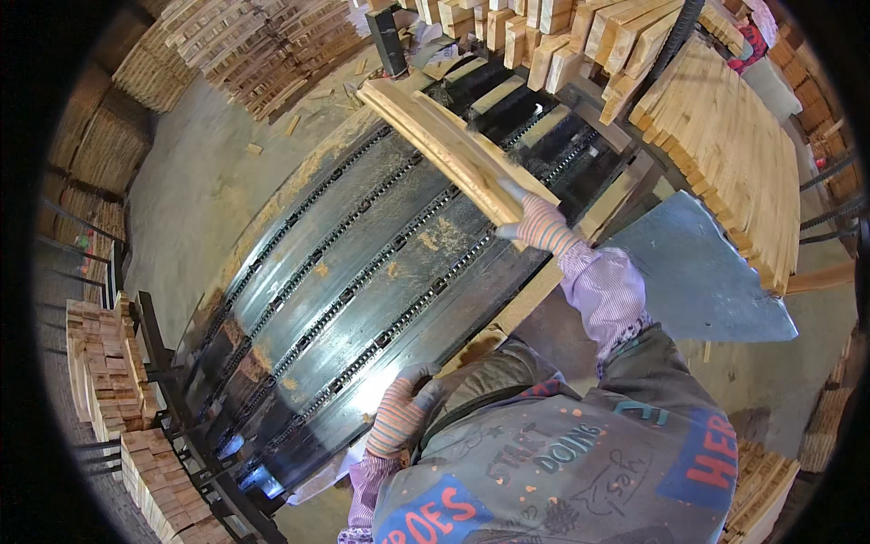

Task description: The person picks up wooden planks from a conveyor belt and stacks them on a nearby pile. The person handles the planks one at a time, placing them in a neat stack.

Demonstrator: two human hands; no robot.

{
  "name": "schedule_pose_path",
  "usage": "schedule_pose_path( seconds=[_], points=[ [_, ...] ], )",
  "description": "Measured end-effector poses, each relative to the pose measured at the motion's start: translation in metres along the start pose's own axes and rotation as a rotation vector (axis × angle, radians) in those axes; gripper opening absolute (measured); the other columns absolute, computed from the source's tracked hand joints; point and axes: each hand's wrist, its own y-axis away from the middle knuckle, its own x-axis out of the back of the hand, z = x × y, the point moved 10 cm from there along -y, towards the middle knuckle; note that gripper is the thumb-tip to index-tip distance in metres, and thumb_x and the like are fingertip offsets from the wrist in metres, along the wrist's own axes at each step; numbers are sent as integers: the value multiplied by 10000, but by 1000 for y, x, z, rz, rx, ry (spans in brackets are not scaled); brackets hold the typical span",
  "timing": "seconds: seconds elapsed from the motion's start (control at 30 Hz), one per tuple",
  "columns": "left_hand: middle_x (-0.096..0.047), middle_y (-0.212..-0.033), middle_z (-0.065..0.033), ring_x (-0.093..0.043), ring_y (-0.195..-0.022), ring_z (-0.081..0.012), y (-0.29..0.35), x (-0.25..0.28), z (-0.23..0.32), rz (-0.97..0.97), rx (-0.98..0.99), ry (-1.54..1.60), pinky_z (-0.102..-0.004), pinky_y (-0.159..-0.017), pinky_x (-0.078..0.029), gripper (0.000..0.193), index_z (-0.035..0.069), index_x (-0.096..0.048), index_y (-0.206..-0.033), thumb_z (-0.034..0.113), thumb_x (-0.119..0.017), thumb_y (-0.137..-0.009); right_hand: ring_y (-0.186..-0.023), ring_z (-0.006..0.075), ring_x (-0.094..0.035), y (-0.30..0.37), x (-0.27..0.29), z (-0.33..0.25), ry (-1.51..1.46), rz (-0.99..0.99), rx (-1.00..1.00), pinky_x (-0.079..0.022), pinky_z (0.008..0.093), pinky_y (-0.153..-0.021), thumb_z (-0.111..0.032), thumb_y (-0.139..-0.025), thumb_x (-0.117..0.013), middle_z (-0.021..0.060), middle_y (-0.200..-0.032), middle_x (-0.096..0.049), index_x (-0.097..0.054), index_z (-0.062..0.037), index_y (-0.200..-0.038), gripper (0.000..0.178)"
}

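Note:
My right hand (541, 223), in a striped glove with grey fingertips, grips the near end of a long wooden board (444, 145). The board lies slanted over the dark metal chain conveyor table (362, 236), with another piece of wood close along its far side. My left hand (397, 417), in a matching glove, is by the table's near edge, close to my body. Its thumb and fingers are apart, and nothing shows between them. Lilac cuffs cover both wrists.
Stacked wooden blocks (544, 36) rise beyond the table's far end. At the right, a layer of boards (725, 154) lies beside a grey metal sheet (702, 267). More wood piles (109, 363) stand at left, and scraps (254, 148) lie on the floor. A person (754, 41) is at far right.

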Motion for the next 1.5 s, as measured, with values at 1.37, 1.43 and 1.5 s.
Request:
schedule_pose_path(
  seconds=[1.37, 1.43, 1.5],
  points=[
    [-657, -1339, -42, -603, -1201, -139, -218, -164, 59, -105, -62, 150, -316, -1023, -513, 550, 15, -515, -1523, 306, -647, -1076, -1078, 195, -666, 13, -30, 47, -1100, -662, -144, -540, 342, -932, -357, -836, -861, 87, -1195, -711, -621, -3, -1368, 683],
    [-656, -1363, -62, -605, -1221, -153, -220, -182, 78, -137, -80, 330, -313, -1039, -510, 552, 16, -527, -1512, 290, -679, -1058, -1070, 193, -671, 1, -13, 59, -1082, -599, -125, -546, 354, -927, -317, -820, -865, 85, -1170, -723, -630, 3, -1355, 666],
    [-644, -1355, -69, -616, -1210, -153, -232, -204, 80, -181, -67, 316, -327, -1046, -525, 502, -1, -522, -1507, 241, -632, -1080, -1055, 186, -675, -4, 11, 74, -990, -499, -34, -549, 356, -922, -295, -806, -869, 86, -1156, -730, -628, 6, -1352, 668]
  ],
)
